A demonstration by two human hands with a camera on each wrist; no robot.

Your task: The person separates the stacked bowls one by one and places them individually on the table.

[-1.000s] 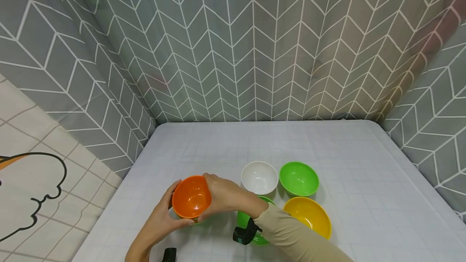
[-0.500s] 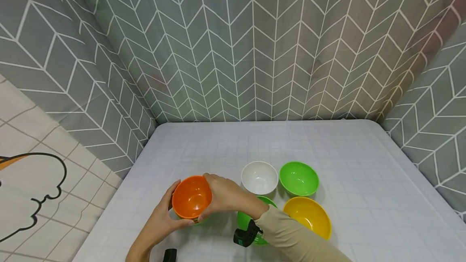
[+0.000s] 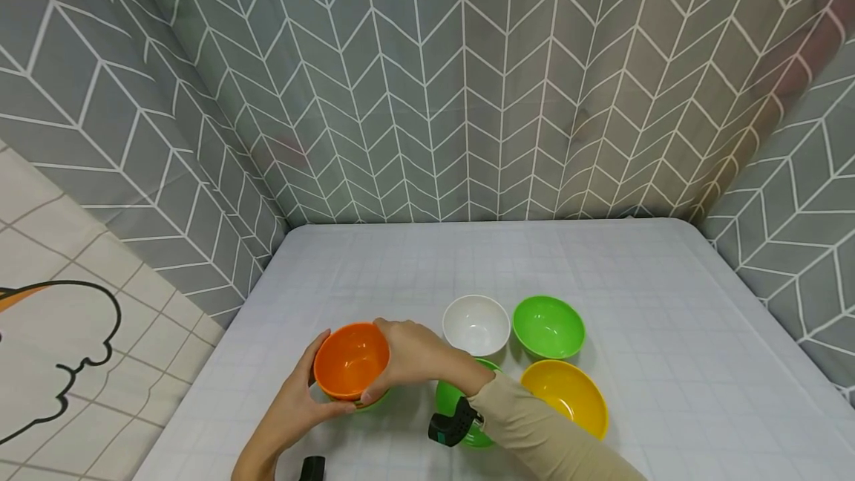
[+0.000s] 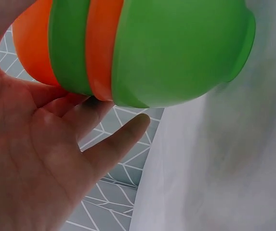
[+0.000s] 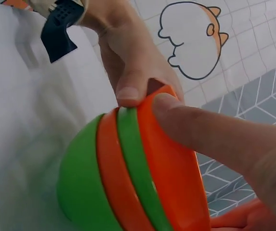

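Note:
A stack of nested bowls, alternating orange and green, stands at the table's left front. The top orange bowl (image 3: 350, 362) is uppermost; under it the wrist views show a green one, another orange one and the bottom green bowl (image 4: 181, 53). My left hand (image 3: 294, 407) holds the stack from the left, thumb at the near side and fingers behind, largely hidden in the head view. From the right, my right hand (image 3: 410, 355) grips the top orange bowl (image 5: 174, 163), its thumb on the outer wall near the rim.
Right of the stack stand a white bowl (image 3: 476, 325), a green bowl (image 3: 549, 327) and a yellow bowl (image 3: 568, 396). Another green bowl (image 3: 449, 399) is partly covered by the right forearm and its black wrist strap. The white-clothed table (image 3: 494, 258) ends at a patterned grey curtain (image 3: 441, 95).
Both hands keep their grip and barely move. The top orange bowl shifts very slightly left, and a little more green rim shows beneath its right side.

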